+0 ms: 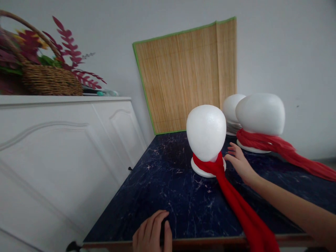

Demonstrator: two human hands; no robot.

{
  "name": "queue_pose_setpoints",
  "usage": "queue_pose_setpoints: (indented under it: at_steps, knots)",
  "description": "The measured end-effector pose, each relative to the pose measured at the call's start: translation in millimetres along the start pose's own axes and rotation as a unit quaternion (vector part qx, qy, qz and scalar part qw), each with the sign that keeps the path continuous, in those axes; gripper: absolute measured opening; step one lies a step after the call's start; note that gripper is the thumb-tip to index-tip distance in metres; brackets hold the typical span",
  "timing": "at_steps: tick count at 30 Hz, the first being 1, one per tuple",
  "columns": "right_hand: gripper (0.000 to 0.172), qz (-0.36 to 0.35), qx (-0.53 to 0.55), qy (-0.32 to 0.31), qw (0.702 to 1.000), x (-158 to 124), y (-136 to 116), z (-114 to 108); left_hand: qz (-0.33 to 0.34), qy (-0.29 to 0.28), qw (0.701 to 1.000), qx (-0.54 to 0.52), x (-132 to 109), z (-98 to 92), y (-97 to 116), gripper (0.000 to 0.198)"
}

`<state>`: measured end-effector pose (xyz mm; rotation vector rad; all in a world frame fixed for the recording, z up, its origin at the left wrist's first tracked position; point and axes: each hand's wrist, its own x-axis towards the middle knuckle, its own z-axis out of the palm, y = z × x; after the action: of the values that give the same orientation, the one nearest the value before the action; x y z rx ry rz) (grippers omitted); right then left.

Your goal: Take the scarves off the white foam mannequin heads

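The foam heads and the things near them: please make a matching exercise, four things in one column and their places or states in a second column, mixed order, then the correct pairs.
Things:
1. nearest foam head
2. left hand
3. wicker basket
4. bamboo mat

Places or states:
A. leans against the wall behind the table
B. stands on top of the white cabinet
C. has a red scarf tied around its neck
D. rests on the near table edge

Pairs: 1-C, 2-D, 3-B, 4-A
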<state>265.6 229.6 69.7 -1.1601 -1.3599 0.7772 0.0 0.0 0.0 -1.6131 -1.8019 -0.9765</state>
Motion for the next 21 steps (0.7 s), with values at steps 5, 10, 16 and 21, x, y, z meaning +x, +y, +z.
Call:
queue_pose_setpoints:
  at_steps: [5,10,16,21]
  knots:
    - [0.048,0.051,-0.099,-0.171,0.979,12.4,8.1,-22.1,0.086,-0.117,0.982,-0.123,56.4,-5.3,48.1,0.023]
    - [0.053,0.054,-0.161,-0.213,0.962,16.3,12.9,-16.5,0.174,-0.213,0.960,-0.051,111.1,34.6,101.4,0.039]
    - [0.042,0.087,-0.098,-0.217,0.967,11.9,6.1,-7.6,0.258,-0.209,0.943,0.026,139.8,76.0,118.4,0.027]
    - [0.027,0.101,-0.092,-0.188,0.973,20.0,7.0,-6.4,0.301,-0.216,0.928,0.032,145.2,78.3,116.7,0.015]
